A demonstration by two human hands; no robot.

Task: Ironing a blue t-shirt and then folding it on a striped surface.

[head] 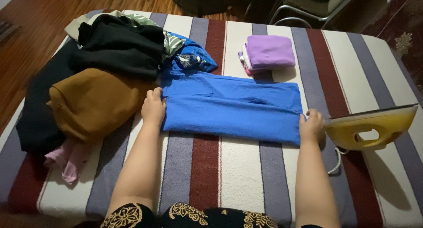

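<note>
A blue garment (pixel 231 108), folded into a long flat rectangle, lay across the middle of a striped tabletop (pixel 211 166) with bands of white, dark red and grey-purple. The left hand (pixel 153 108) gripped the garment's left edge, fingers curled over the fold. The right hand (pixel 312 124) pinched the lower right corner, fingers bunched together on the cloth.

Just beside the right hand stood a yellow iron (pixel 370 126), tipped on its side with its soleplate up, its white cord (pixel 335 159) trailing below it. Behind the garment, near its far right end, sat a small folded stack with a purple cloth (pixel 269 51) on top. To the left lay a loose heap of clothes: a brown garment (pixel 92 102) touching the left hand, a black one (pixel 119 45) above it, a crumpled blue patterned piece (pixel 191 56) and something pink (pixel 70 159) at the near edge. No packages, labels or signs showed.
</note>
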